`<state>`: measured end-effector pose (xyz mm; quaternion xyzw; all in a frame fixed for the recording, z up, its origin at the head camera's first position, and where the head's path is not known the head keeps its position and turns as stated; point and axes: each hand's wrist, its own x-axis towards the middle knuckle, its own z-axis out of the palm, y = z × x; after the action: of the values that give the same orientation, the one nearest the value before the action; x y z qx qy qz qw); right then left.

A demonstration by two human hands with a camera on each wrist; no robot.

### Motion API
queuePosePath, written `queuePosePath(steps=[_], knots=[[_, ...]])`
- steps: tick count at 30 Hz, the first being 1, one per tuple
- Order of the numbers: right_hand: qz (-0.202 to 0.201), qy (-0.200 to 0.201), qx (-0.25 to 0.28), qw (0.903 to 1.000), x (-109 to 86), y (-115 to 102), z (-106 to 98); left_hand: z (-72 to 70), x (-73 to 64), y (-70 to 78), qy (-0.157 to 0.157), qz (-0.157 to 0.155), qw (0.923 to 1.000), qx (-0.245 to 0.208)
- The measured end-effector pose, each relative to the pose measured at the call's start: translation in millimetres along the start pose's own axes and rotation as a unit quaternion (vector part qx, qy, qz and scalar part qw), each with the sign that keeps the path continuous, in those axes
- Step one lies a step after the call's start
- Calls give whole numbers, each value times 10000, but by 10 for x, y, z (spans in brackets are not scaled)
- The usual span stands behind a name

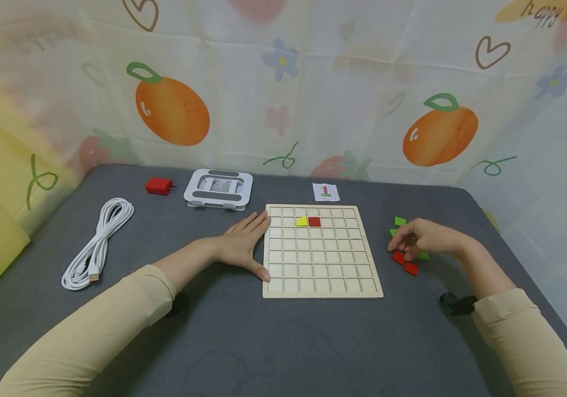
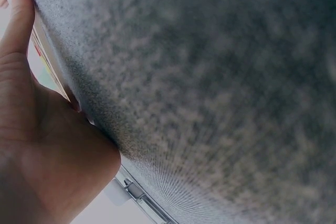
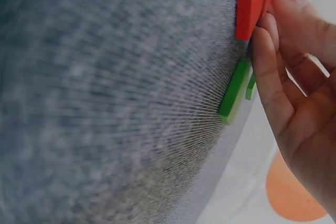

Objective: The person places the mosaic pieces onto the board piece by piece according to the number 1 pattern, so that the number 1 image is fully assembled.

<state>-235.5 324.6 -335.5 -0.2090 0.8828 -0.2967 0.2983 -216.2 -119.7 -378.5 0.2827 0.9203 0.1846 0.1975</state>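
Note:
A pale wooden grid board (image 1: 323,251) lies flat on the grey table. In its second row sit a yellow tile (image 1: 301,221) and a red tile (image 1: 314,221), side by side. My left hand (image 1: 243,240) rests along the board's left edge, fingers extended toward its top corner and thumb at the lower left side. To the right of the board, my right hand (image 1: 424,238) reaches down over loose tiles with bent fingers. Its fingertips are right at a loose red tile (image 1: 398,257), thumb and index finger apart. A green tile (image 3: 234,93) shows close to the thumb.
Another red tile (image 1: 411,268) and a green tile (image 1: 400,221) lie around the right hand. Behind the board is a small pattern card (image 1: 325,192). Farther left are a white and grey folding stand (image 1: 219,189), a red plug adapter (image 1: 160,186) and a coiled white cable (image 1: 97,242).

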Motion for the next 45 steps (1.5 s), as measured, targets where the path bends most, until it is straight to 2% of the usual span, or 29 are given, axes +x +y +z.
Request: queuePosePath(steps=[5,14,45], knots=[[-101,27,-74,9999,6,31,16,-1,-3,0,0,0,10000,-70],[53,129,-439,9989,40,-38,52,1,16,0,-102,-137,9998,133],[77,366,-1063,9936,99,-101,98,-18,1,22,-104,-121,9997,178]])
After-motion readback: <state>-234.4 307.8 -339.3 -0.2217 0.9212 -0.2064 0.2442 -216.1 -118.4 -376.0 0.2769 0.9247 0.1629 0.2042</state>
